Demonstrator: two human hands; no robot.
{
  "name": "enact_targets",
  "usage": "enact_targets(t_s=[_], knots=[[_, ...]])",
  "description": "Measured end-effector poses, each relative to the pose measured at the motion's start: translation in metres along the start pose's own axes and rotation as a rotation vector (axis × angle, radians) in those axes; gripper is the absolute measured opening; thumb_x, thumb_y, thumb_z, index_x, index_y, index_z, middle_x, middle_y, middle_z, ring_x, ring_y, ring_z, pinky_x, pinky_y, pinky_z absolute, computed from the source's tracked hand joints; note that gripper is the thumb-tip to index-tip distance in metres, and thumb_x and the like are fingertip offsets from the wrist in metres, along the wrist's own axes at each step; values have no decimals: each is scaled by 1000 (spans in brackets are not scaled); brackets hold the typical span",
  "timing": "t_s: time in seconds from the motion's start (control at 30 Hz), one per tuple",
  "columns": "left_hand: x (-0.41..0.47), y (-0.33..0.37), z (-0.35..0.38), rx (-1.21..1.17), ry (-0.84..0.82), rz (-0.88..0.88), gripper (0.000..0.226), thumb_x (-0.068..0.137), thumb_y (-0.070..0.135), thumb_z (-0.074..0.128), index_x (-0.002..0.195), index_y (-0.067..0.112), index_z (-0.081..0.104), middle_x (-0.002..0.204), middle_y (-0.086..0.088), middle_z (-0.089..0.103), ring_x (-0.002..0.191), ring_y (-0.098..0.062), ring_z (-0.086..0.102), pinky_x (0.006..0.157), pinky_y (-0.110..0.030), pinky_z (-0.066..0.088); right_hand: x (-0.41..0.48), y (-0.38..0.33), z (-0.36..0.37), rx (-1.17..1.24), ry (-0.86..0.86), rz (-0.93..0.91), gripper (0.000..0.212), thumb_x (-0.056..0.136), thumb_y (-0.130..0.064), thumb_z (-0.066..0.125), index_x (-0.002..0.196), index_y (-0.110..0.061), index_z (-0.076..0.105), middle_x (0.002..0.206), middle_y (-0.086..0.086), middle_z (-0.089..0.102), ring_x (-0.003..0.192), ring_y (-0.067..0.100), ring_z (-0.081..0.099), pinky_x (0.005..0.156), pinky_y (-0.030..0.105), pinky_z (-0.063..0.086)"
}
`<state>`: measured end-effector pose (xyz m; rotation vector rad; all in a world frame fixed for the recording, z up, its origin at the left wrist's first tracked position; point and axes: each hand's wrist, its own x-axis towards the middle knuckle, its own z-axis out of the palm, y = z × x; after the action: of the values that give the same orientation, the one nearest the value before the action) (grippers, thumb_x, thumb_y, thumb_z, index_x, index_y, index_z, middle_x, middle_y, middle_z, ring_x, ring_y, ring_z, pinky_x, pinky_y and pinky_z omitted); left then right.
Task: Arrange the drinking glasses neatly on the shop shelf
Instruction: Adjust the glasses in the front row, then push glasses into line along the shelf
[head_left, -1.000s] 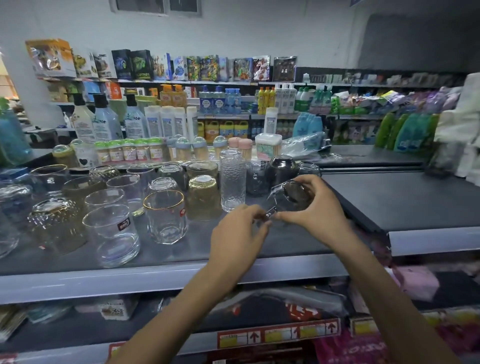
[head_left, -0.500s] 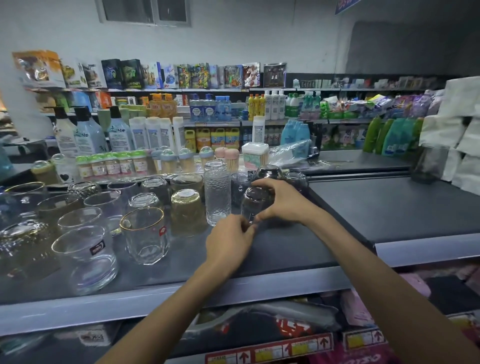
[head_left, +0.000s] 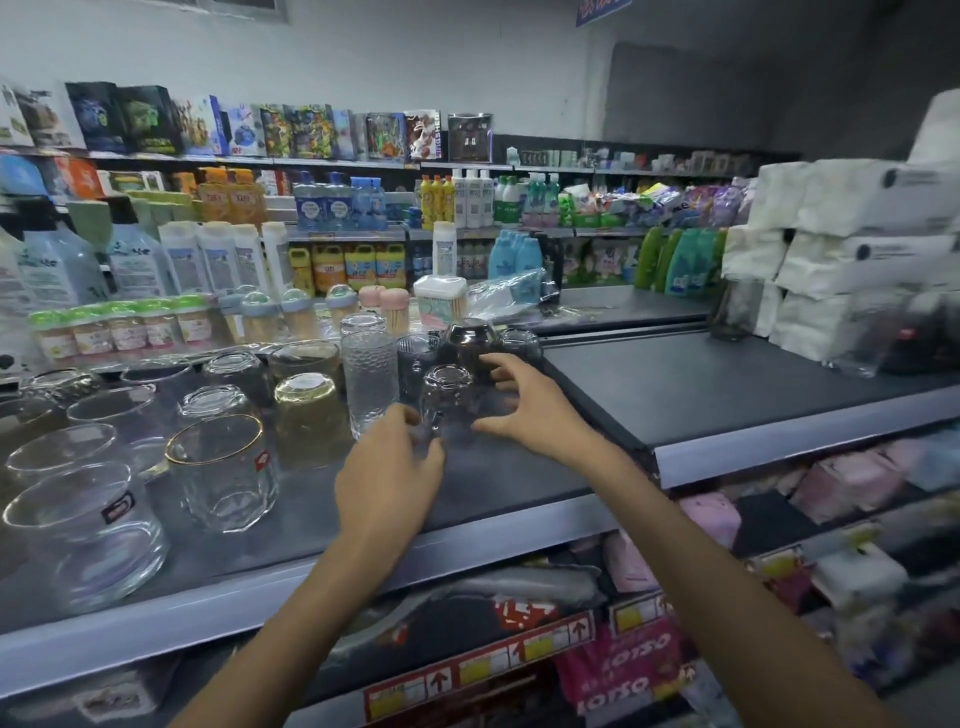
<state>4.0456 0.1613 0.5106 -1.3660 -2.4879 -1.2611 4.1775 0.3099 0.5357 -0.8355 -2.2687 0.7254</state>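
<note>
Glass cup (head_left: 445, 400) (upturned) between left hand (head_left: 387, 470), right hand (head_left: 527, 413) — dark shelf (head_left: 727, 397) rightward

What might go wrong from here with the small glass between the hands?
1. The small inverted glass stands close beside the tall ribbed glass and in front of a dark glass; a nudge could knock them together.
2. The open right hand has fingertips beside the dark glass and may clip it.
3. The left hand sits low against the small inverted glass; pulling away could drag it.
</note>
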Motion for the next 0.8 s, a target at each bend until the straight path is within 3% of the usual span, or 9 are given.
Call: enact_targets(t_s=[0.17,0.3,0.53,0.8], knots=[[-21,19,-3,-111,14,188,18,94,36,65,111,29,61,100,13,63,95,-14,61,76,-36,52,-48,-5,-35,-77,88,-19,61,81,-14,86,136,-22,61,126,1,65,114,15,64,101,37,55],[-32,28,10,-116,-34,214,8,94,36,66,98,29,62,97,12,60,93,-15,61,76,-35,48,-85,-1,-59,-88,117,-15,48,86,-11,81,130,-21,66,122,-2,67,111,11,64,98,29,56],[-25,74,45,-216,-165,469,10,91,30,68,90,34,58,89,13,58,83,-6,58,75,-36,53,-103,23,-95,-154,188,-78,40,88,-18,80,127,-22,67,117,-10,68,107,4,65,94,18,54],[10,201,134,-171,-223,685,10,93,37,57,102,38,52,91,16,56,84,-4,57,75,-35,53,-116,120,-188,-175,332,-108,37,92,-22,76,128,-22,67,119,-7,68,110,6,64,94,22,53]])
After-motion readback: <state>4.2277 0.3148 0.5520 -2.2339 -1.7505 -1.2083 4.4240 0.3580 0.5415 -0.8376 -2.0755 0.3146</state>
